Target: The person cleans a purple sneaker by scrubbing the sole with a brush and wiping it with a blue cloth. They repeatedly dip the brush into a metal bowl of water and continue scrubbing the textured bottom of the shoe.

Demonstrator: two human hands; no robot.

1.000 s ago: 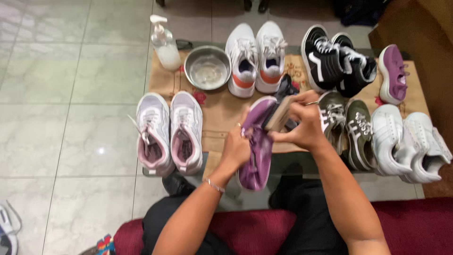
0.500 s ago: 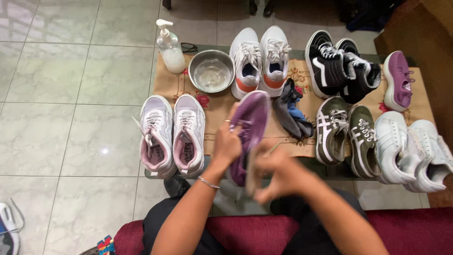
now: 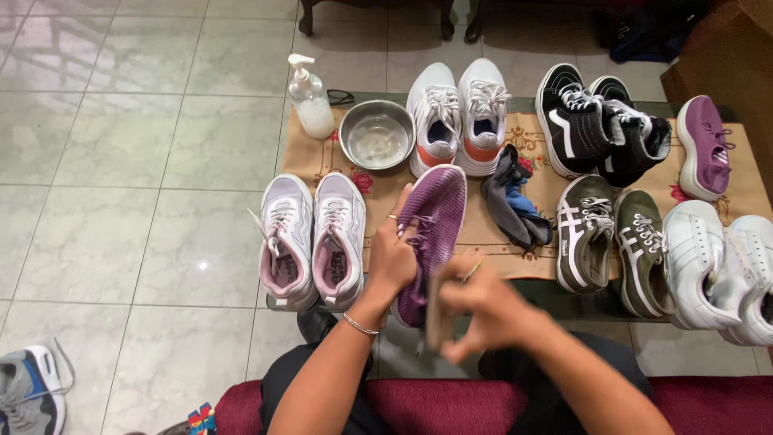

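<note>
Left hand (image 3: 392, 259) gripped the purple knit shoe (image 3: 431, 234) from its left side, fingers curled over the upper, thumb under; toe pointed toward 12 o'clock, the shoe held up above the near edge of the patterned mat (image 3: 491, 234). Right hand (image 3: 483, 310) was blurred, at about 5 o'clock from the shoe's heel, fingers closed around a small brush-like tool (image 3: 439, 314) — its exact kind could not be told. The tool sat just beside the heel end of the shoe; contact unclear.

Around the shoe, on the mat:
- 9 o'clock: pair of pale lilac-and-white sneakers (image 3: 312, 240), side by side.
- 11 o'clock: steel bowl (image 3: 376, 134), with a clear pump bottle (image 3: 310, 98) to its left.
- 12 o'clock: white sneakers with orange heels (image 3: 457, 117).
- 2 o'clock: crumpled grey-and-blue cloth (image 3: 512, 203), just beside the shoe.
- 3 o'clock: olive sneakers with white stripes (image 3: 612, 242); beyond them white sneakers (image 3: 725, 270).
- Far right, toward 1 o'clock: black-and-white high-tops (image 3: 600, 125) and a second purple shoe (image 3: 705, 147) — well apart from the held one.

Bracelet (image 3: 359, 324) on the left wrist. A grey-and-blue sneaker (image 3: 28, 391) lay on the tiled floor (image 3: 121, 161) at 8 o'clock.
</note>
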